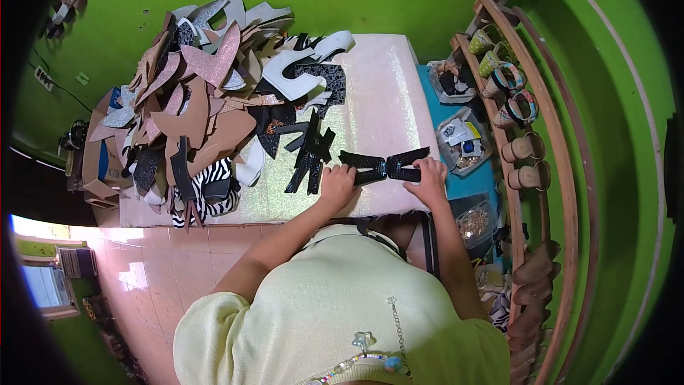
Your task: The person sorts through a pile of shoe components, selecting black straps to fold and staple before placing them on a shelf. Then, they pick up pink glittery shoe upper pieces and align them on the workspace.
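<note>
Black strip [385, 164] pressed flat on table [370, 93], left grip [337, 184] and right grip [429, 178] clamping opposite ends; keep edges aligned between them

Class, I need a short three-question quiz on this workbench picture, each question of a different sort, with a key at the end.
1. True or false: both hands rest on the same black cut piece.
2. Which lies just left of the left hand? A) a small stack of black pieces B) a pair of scissors C) a spool of thread
3. Fill in: the big heap of cut pieces lies on the table's ____ side as pictured.

Key: 1 true: the left hand and the right hand both press on it. 2 A: the black stack. 3 left; the table is bare glittery white towards the right.
</note>
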### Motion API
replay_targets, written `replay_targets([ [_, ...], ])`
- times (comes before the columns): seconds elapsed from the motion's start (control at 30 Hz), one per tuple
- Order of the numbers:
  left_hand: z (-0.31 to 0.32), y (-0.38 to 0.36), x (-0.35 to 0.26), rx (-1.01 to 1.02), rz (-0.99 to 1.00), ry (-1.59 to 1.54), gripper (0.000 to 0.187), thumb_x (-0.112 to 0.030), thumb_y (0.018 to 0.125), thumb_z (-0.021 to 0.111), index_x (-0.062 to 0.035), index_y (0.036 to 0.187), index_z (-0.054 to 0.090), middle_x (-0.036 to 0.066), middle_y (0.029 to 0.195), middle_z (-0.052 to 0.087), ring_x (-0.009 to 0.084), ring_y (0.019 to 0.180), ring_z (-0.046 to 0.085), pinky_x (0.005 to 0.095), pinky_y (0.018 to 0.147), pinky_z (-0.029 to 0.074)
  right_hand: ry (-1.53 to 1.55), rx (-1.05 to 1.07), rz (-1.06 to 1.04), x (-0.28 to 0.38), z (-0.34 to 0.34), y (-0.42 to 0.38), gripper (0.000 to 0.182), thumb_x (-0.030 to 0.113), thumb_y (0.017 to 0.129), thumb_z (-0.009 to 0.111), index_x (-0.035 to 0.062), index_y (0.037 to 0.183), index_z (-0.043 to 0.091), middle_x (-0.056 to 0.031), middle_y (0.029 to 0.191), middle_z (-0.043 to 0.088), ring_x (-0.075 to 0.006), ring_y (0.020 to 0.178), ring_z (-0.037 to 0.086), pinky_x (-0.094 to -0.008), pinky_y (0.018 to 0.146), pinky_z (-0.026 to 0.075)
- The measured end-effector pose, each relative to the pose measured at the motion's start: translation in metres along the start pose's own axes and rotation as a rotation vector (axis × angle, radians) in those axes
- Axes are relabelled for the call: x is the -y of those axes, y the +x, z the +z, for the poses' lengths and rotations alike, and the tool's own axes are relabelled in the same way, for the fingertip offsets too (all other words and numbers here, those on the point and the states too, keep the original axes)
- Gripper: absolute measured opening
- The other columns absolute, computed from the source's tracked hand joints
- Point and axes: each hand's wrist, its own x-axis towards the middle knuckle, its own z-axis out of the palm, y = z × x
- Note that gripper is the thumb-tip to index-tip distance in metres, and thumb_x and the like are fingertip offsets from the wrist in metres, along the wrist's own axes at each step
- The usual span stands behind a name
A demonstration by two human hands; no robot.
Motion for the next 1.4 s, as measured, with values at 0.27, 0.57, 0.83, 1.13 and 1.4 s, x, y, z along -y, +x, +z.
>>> replay_targets([
  [0.27,0.008,0.004,0.0,0.026,-0.019,-0.013,0.033,-0.03,0.065,0.071,-0.0099,0.09,0.06,0.006,0.089,0.055,0.0232,0.084,0.055,0.0385,0.07,0.04,-0.015,0.078,0.053,-0.009,0.015,-0.004,0.044,0.025,0.06,0.074,0.0148,0.1,0.06,-0.0039,0.098,0.049,-0.0243,0.1,0.043,-0.0497,0.098,0.023],
  [0.57,0.003,0.001,-0.007,0.011,-0.087,-0.103,0.033,-0.032,0.067,0.069,-0.0104,0.091,0.062,0.008,0.091,0.055,0.0245,0.088,0.054,0.0396,0.072,0.04,-0.018,0.089,0.074,0.004,0.001,-0.002,0.039,0.028,0.06,0.075,0.0157,0.095,0.064,-0.0021,0.094,0.052,-0.0228,0.096,0.046,-0.0529,0.098,0.023],
  [0.83,0.01,0.003,-0.007,0.0,-0.098,-0.134,0.034,-0.034,0.067,0.069,-0.0108,0.091,0.063,0.007,0.091,0.055,0.0238,0.088,0.053,0.0388,0.073,0.039,-0.014,0.079,0.077,-0.002,0.008,-0.002,0.039,0.029,0.059,0.075,0.0164,0.095,0.066,-0.0012,0.092,0.054,-0.0217,0.096,0.048,-0.0531,0.098,0.023],
  [1.13,-0.014,-0.003,-0.005,-0.16,-0.054,-0.215,0.038,-0.035,0.067,0.068,-0.0109,0.096,0.06,0.007,0.091,0.053,0.0248,0.085,0.051,0.0379,0.07,0.039,-0.072,-0.031,0.078,0.013,0.001,-0.006,0.04,0.031,0.063,0.073,0.0137,0.097,0.061,-0.0027,0.096,0.053,-0.0227,0.098,0.046,-0.0546,0.099,0.021],
  [1.4,-0.024,-0.01,0.053,-0.152,-0.569,-0.064,0.062,-0.031,0.06,0.071,-0.0061,0.109,0.042,0.011,0.099,0.045,0.0281,0.096,0.046,0.042,0.075,0.041,-0.008,-0.131,0.047,0.035,0.019,0.004,0.042,0.029,0.071,0.066,0.0114,0.106,0.053,-0.0053,0.102,0.051,-0.0252,0.105,0.043,-0.0543,0.1,0.019],
])
